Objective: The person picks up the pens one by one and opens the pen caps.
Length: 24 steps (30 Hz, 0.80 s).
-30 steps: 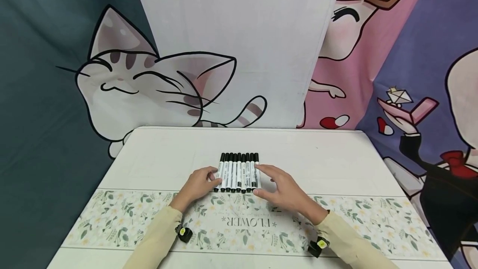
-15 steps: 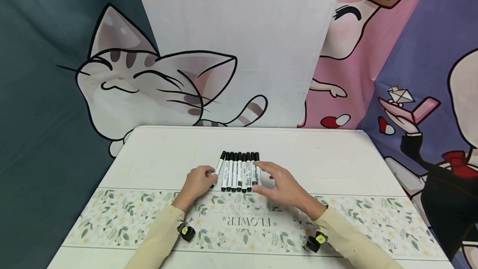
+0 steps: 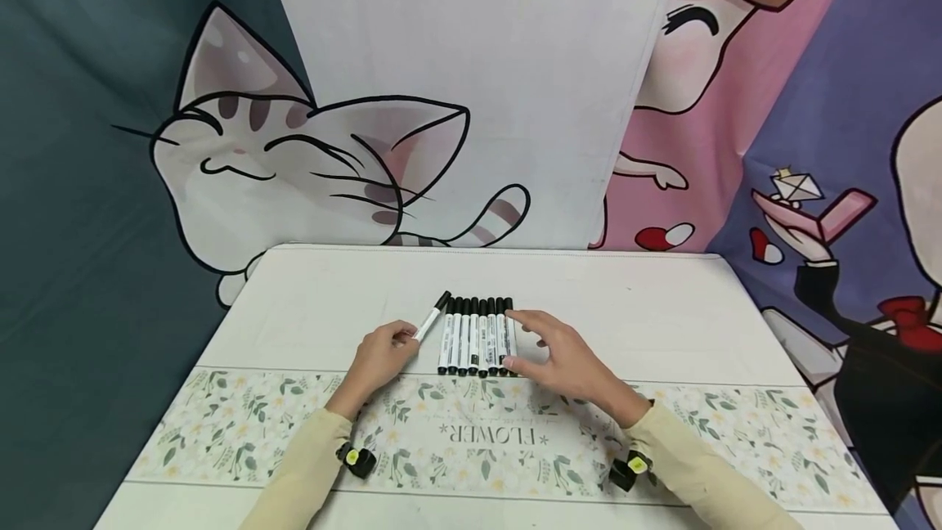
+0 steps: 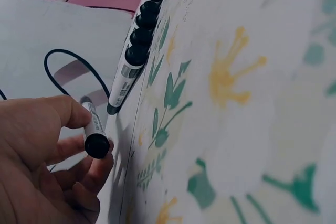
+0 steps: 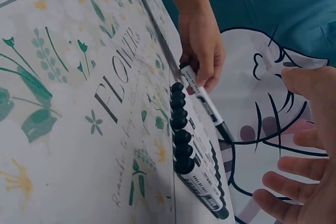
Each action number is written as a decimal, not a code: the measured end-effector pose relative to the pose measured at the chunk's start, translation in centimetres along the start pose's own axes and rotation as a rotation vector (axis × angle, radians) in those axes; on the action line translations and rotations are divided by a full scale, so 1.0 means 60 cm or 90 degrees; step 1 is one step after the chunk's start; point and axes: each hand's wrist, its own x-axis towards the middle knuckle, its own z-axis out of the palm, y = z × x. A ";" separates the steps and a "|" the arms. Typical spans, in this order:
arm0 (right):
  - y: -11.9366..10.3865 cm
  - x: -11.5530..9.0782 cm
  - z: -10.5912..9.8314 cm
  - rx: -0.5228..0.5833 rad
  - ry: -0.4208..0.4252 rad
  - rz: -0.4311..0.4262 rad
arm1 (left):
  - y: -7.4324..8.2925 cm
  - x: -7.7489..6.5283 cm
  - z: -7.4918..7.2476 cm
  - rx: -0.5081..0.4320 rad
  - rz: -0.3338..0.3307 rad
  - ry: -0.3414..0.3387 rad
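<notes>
My left hand (image 3: 379, 360) pinches one whiteboard marker (image 3: 431, 321) between thumb and fingers. This marker has a white barrel and black ends and leans away from the row, its cap end toward the back right. In the left wrist view its black end (image 4: 97, 146) faces the camera. Beside it, several like markers (image 3: 468, 338) lie side by side with their black caps toward the back. At the row's right end is my right hand (image 3: 562, 358), fingers spread and relaxed. The right wrist view shows that hand (image 5: 310, 156) holding nothing, apart from the row.
The markers lie on a white table (image 3: 309, 301) covered with a cloth. A floral band (image 3: 272, 424) printed with "FLOWER" crosses its front. Behind the table's back edge hangs a cartoon cat backdrop (image 3: 294, 170). Both wrists wear small black cameras.
The left hand has drawn the leftmost marker out of the row, leftward and tilted, with its near end lifted. The right hand has stayed almost in place.
</notes>
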 end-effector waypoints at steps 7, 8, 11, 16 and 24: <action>-0.005 0.003 -0.010 0.010 0.002 -0.002 | 0.005 -0.008 -0.010 -0.032 0.033 -0.006; -0.006 0.003 -0.011 0.012 0.002 -0.004 | 0.007 -0.010 -0.012 -0.036 0.043 -0.008; -0.009 0.003 -0.016 0.017 0.007 -0.010 | 0.013 -0.017 -0.018 -0.050 0.084 -0.017; -0.017 0.005 -0.025 0.026 0.017 -0.024 | 0.022 -0.031 -0.025 -0.055 0.167 -0.020; -0.037 0.009 -0.037 0.045 0.037 -0.038 | 0.033 -0.046 -0.029 -0.053 0.276 0.004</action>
